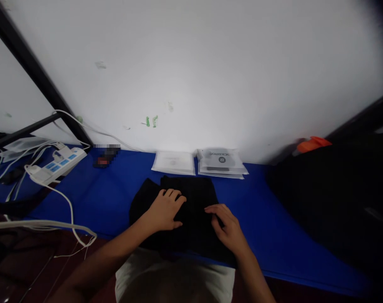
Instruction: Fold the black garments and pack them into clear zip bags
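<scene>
A black piece of cloth, seemingly a folded garment (191,189), lies on the blue table in front of me. My left hand (167,208) rests on its left part, fingers spread and palm down. Over the right edge of the cloth is my right hand (225,225), its fingers stretched toward the middle and the thumb apart. Neither hand has visibly gripped the fabric. Behind the cloth lie a white plastic packet (174,163) and, to its right, a small stack of frosted printed bags (222,162).
A white power strip (63,164) with plugs and white cables sits at the left, near a pixelated dark object (106,156). A large black heap (330,202) with an orange piece (314,144) covers the right side. A white wall (210,75) closes off the back of the blue table (251,202).
</scene>
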Tool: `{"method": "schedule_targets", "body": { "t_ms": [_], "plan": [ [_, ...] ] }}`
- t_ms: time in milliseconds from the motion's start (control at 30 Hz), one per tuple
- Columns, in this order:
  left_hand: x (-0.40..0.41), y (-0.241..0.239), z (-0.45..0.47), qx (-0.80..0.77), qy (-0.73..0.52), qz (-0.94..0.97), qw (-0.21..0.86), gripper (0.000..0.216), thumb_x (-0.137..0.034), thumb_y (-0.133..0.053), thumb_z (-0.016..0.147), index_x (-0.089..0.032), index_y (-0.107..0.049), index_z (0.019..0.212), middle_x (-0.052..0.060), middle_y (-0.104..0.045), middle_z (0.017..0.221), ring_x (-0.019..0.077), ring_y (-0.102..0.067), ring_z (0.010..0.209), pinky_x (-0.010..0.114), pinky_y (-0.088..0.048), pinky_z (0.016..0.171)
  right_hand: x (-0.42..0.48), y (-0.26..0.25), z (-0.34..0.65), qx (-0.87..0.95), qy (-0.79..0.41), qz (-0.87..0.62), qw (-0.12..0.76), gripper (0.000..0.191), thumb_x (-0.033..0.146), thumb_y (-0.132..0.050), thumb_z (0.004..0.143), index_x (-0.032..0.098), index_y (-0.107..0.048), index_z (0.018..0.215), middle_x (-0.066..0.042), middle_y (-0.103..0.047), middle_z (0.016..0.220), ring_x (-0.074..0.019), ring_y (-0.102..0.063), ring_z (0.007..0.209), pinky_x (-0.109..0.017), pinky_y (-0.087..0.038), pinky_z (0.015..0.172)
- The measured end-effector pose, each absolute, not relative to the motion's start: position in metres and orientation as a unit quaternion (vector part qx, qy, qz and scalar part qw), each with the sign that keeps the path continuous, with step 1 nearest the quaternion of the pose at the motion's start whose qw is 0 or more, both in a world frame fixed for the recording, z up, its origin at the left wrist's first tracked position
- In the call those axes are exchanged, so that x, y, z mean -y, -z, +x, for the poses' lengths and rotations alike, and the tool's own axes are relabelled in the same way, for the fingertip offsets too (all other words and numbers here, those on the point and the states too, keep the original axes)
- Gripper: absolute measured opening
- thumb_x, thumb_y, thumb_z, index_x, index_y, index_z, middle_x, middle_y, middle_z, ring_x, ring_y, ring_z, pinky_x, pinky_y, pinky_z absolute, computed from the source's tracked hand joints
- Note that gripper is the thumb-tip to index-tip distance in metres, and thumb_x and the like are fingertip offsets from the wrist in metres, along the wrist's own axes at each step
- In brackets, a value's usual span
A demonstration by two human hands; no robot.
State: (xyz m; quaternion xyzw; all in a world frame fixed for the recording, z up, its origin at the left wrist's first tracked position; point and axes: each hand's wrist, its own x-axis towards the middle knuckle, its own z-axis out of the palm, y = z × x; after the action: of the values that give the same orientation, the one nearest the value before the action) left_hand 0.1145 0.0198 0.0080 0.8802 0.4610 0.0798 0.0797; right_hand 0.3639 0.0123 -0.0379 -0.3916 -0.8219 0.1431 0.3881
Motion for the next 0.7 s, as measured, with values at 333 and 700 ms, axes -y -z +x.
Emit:
{"method": "schedule_targets", "body": {
  "t_ms": [333, 700],
  "plan": [
    [-0.025, -0.012, 0.112, -0.470, -0.203, 0.850, 0.129, 0.029, -0.017, -0.057, 0.082, -0.020, -0.060, 0.111, 0.008, -0.069, 0.110, 0.0258, -0.063, 0.101, 0.042, -0.045, 0.090, -0.014, 0.004, 0.342, 0.875, -0.122, -0.379, 0.275, 0.082, 0.022, -0.066, 0.079, 0.023, -0.025, 0.150, -0.017, -0.035, 0.152, -0.0332, -0.036, 0.138, -0.057, -0.039, 0.107],
    [-0.094, -0.027, 0.063, -0.454, -0.231, 0.850, 0.137, 0.020, -0.032, -0.049, 0.095, -0.021, -0.064, 0.103, 0.006, -0.068, 0.106, 0.0201, -0.063, 0.100, 0.034, -0.047, 0.091, -0.018, 0.009, 0.335, 0.893, -0.079, -0.313, 0.313, 0.052, -0.002, -0.045, 0.056, 0.021, -0.055, 0.101, -0.013, -0.064, 0.122, -0.0287, -0.059, 0.117, -0.048, -0.053, 0.092]
  ]
}}
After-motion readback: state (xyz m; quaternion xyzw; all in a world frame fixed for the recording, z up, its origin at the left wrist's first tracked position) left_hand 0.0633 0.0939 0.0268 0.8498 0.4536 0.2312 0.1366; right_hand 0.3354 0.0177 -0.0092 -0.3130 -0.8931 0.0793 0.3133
